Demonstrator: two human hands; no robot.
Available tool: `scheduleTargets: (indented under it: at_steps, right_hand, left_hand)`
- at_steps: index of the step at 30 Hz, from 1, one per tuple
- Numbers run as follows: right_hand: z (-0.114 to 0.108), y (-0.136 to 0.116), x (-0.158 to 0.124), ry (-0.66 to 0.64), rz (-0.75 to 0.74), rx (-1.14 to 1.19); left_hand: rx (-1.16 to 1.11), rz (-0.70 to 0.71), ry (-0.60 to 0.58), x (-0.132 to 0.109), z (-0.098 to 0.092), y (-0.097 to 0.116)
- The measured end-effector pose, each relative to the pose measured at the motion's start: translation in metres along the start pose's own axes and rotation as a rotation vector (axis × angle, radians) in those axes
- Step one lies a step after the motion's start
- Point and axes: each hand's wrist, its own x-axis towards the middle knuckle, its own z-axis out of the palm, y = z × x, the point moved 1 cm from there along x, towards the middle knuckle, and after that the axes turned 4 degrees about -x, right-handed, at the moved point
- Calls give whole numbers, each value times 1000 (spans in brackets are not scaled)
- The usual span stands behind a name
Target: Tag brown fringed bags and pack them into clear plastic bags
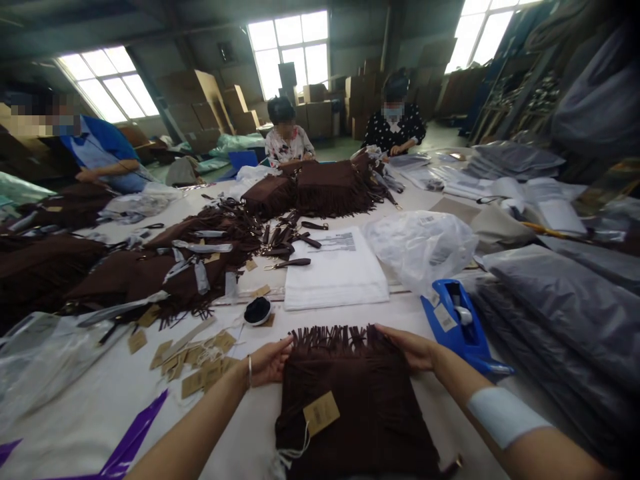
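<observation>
A dark brown fringed bag point(360, 407) lies on the table in front of me, its fringe pointing away. My left hand point(273, 361) grips its far left corner, and my right hand point(407, 347) holds the far right corner. A tan hang tag point(321, 413) on a white string rests on the bag's left part. Just beyond the fringe is a stack of white plastic bags point(335, 283). A blue tape dispenser point(460, 327) stands right of my right hand. Loose tan tags point(200, 363) are scattered left of my left hand.
Brown fringed bags point(165, 260) are heaped at the left, with more piled point(330, 187) at the back. Short brown straps point(280, 240) lie in the middle. A small round dish point(257, 311) holds something dark. Grey plastic-wrapped stacks point(565, 293) fill the right. Three people work across the table.
</observation>
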Motion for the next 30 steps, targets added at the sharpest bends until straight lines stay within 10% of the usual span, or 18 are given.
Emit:
scheduleTargets:
  at_steps: [9,15,20,25,30]
  right_hand:
    - [12,-28,39,-129,-5,-175]
    - [49,-34,10,83,-308,-918]
    - [73,21,-26,5,-608,-1560]
    - [78,62,-45,22,-758,-1414]
    - [93,39,-28,253,-827,-1396]
  left_hand:
    - [151,-11,-297,50,48,29]
    - [663,496,-251,6,64,13]
    - [1279,773,-190,-28,62,-47]
    - [1331,837,-173,-47,71,-82]
    - [1036,962,7,-70,84,-56]
